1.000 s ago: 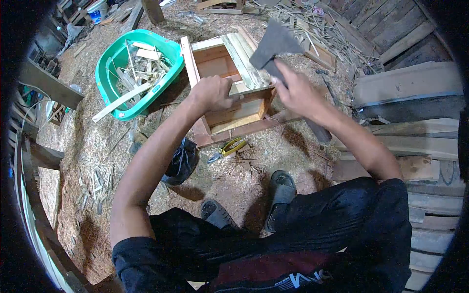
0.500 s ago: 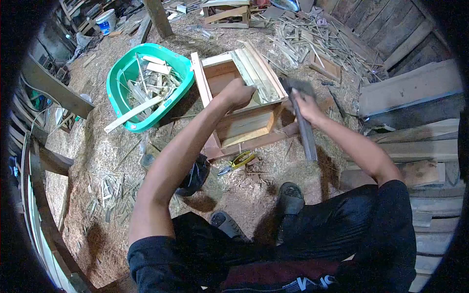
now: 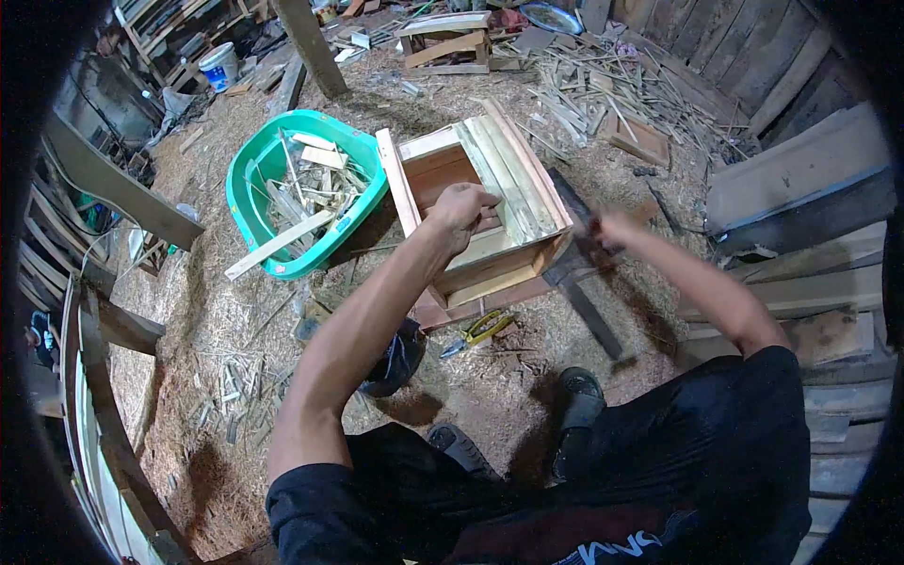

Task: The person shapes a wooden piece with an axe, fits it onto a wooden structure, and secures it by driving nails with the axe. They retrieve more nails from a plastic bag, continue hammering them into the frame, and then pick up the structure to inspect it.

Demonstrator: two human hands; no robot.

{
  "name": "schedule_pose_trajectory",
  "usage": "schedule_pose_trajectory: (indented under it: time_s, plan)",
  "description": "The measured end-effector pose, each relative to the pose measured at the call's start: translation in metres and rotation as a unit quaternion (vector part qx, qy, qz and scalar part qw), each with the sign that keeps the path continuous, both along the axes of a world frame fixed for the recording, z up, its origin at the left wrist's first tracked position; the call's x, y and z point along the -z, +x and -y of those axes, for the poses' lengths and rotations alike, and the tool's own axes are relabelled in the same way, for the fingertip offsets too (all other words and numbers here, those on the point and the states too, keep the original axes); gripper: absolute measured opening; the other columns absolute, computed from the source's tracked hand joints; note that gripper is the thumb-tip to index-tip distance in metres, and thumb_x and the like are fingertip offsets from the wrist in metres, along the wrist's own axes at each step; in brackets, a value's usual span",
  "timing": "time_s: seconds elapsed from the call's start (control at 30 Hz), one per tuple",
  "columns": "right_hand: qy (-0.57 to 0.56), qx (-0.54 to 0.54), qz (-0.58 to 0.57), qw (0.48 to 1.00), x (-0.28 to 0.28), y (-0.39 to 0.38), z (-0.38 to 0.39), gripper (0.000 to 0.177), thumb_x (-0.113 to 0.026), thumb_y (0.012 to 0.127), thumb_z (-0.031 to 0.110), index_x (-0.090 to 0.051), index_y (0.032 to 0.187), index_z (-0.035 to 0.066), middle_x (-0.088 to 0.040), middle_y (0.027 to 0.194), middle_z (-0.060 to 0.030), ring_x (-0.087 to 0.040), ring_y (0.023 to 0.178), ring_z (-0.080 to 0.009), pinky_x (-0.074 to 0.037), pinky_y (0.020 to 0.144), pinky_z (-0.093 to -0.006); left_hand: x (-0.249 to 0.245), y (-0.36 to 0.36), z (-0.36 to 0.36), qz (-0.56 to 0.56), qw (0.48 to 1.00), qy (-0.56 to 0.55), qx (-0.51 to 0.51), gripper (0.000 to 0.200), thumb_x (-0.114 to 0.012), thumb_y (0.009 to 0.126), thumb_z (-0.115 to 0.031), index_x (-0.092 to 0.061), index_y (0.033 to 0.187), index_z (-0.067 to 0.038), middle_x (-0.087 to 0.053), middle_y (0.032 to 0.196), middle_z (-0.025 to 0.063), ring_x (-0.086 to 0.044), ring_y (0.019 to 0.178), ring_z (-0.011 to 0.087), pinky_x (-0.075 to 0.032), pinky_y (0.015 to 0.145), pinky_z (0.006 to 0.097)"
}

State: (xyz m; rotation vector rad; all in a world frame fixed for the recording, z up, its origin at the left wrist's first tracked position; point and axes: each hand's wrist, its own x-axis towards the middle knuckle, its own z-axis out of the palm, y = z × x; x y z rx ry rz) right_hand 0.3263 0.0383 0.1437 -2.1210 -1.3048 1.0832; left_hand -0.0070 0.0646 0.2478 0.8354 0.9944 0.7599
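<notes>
A pale wooden box frame (image 3: 513, 184) with slats along its top stands tilted on the ground. My left hand (image 3: 461, 209) is over its opening, beside the slats, with fingers pressed together; whatever they hold is too small to tell. To the right of the box, my right hand (image 3: 612, 234) is blurred and closed round a dark tool, whose shape is smeared. A long dark bar (image 3: 593, 320) lies beside the box, below my right hand. Yellow-handled pliers (image 3: 480, 332) lie on the ground in front of the box.
A green tub (image 3: 247, 215) of wood scraps sits left of the box. Behind are a wooden post (image 3: 311, 47), a small wooden frame (image 3: 447, 45) and scattered sticks (image 3: 589, 89). Stacked boards (image 3: 810, 292) line the right side. A dark bag (image 3: 394, 363) is near my feet.
My right hand has moved down relative to the box, and the dark tool with it. My left hand remains over the box with fingers closed. The whole view has shifted slightly.
</notes>
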Motion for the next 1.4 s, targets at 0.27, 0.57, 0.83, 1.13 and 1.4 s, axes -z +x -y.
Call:
schedule_pose_trajectory:
  time_s: [0.27, 0.57, 0.83, 1.13, 1.4]
  plan:
    - [0.105, -0.079, -0.1, 0.986, -0.118, -0.104, -0.026, 0.078, -0.046, 0.095, 0.061, -0.055, 0.12, -0.012, -0.061, 0.118, -0.028, -0.06, 0.113, -0.0332, -0.047, 0.096, -0.0429, 0.005, 0.018, 0.079, 0.002, 0.999, 0.044, 0.029, 0.016, -0.063, 0.091, -0.004, -0.052, 0.103, 0.0, -0.061, 0.09, 0.0083, -0.062, 0.078, 0.0163, -0.053, 0.068, 0.0279]
    - [0.226, -0.07, 0.014, 0.972, -0.139, -0.129, -0.019, 0.068, -0.043, 0.098, 0.059, -0.068, 0.088, -0.003, -0.065, 0.076, -0.0196, -0.063, 0.07, -0.0247, -0.05, 0.067, -0.0425, -0.075, -0.068, 0.059, -0.235, 0.889, 0.392, 0.041, 0.027, -0.063, 0.096, -0.023, -0.066, 0.107, 0.002, -0.071, 0.095, 0.0095, -0.065, 0.088, 0.0136, -0.051, 0.08, 0.0309]
    - [0.315, -0.41, 0.211, 0.83, -0.255, -0.179, -0.022, 0.066, -0.044, 0.097, 0.06, -0.068, 0.07, 0.004, -0.06, 0.056, -0.016, -0.057, 0.051, -0.0294, -0.046, 0.055, -0.0443, -0.11, -0.092, 0.028, -0.338, 0.752, 0.54, -0.17, 0.069, -0.07, 0.088, -0.044, -0.045, 0.135, 0.0, -0.05, 0.136, 0.0217, -0.048, 0.128, 0.0326, -0.035, 0.108, 0.0436]
    - [0.356, -0.457, 0.287, 0.763, -0.206, -0.209, -0.043, 0.043, -0.049, 0.097, 0.044, -0.07, 0.085, 0.009, -0.067, 0.074, -0.0167, -0.066, 0.074, -0.0367, -0.053, 0.069, -0.051, -0.056, -0.094, 0.038, -0.268, 0.877, 0.379, 0.12, 0.061, -0.06, 0.097, -0.036, -0.045, 0.14, 0.004, -0.06, 0.128, 0.0203, -0.057, 0.118, 0.0243, -0.045, 0.1, 0.036]
    - [0.602, -0.025, 0.175, 0.779, -0.163, -0.078, -0.053, 0.039, -0.055, 0.095, 0.032, -0.057, 0.118, 0.0, -0.059, 0.111, -0.0231, -0.058, 0.105, -0.037, -0.045, 0.09, -0.0463, -0.058, -0.107, 0.038, -0.278, 0.872, 0.388, 0.109, 0.061, -0.059, 0.099, -0.031, -0.037, 0.146, 0.001, -0.056, 0.133, 0.017, -0.054, 0.118, 0.0215, -0.045, 0.097, 0.0346]
